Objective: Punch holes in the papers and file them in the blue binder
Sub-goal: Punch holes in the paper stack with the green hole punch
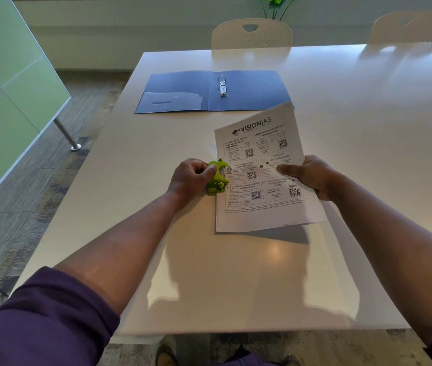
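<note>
A printed sheet of paper (265,165) lies tilted on the white table (209,273), its right side lifted slightly. My right hand (312,178) grips its right edge, thumb on top. A small green hole punch (217,178) sits over the paper's left edge, and my left hand (192,178) is closed around it. Beyond the paper, the blue binder (183,88) lies open and flat, with its metal rings (222,87) standing up in the middle. The paper's far corner overlaps the binder's near right corner.
Two white chairs (251,34) (410,27) stand at the table's far side, with a green plant (278,3) behind them. A frosted glass partition (6,88) on a metal leg (67,136) stands on the floor to the left.
</note>
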`<state>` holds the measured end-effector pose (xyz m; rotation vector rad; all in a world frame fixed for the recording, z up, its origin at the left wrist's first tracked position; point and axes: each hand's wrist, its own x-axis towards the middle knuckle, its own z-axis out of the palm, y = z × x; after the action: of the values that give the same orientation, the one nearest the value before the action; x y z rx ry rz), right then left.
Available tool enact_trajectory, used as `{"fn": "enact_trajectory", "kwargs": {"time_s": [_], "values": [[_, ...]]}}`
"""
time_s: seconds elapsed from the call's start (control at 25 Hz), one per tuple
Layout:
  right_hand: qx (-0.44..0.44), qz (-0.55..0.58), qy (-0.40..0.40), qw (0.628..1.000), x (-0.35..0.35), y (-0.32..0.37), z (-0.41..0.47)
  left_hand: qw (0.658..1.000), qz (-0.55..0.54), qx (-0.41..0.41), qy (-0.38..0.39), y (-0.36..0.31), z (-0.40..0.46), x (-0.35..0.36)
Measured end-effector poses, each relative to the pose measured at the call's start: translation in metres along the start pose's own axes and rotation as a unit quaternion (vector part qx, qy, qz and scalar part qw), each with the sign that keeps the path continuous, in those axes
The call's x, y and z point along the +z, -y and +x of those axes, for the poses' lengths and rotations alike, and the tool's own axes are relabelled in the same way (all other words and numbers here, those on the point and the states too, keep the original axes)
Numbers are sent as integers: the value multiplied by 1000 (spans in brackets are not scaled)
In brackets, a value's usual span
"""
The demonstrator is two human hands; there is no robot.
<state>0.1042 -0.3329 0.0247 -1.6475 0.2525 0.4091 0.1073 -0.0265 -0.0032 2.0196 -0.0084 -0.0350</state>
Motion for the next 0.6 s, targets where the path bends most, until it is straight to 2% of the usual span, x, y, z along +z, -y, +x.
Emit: {"fn": "enact_trajectory", "kwargs": {"time_s": [0.16,0.32,0.44,0.6], "values": [[0,3,-2,1000,1,2,-2,1000,-10,-25,5,-2,0,-1],[-2,-5,-5,1000,2,2,-3,989,-46,-124,70,-19,10,-10],[-1,-12,-2,1000,3,6,-6,969,1,-205,135,-45,25,-20],[6,-18,2,1000,2,7,-6,933,140,-263,201,-60,45,-24]]}}
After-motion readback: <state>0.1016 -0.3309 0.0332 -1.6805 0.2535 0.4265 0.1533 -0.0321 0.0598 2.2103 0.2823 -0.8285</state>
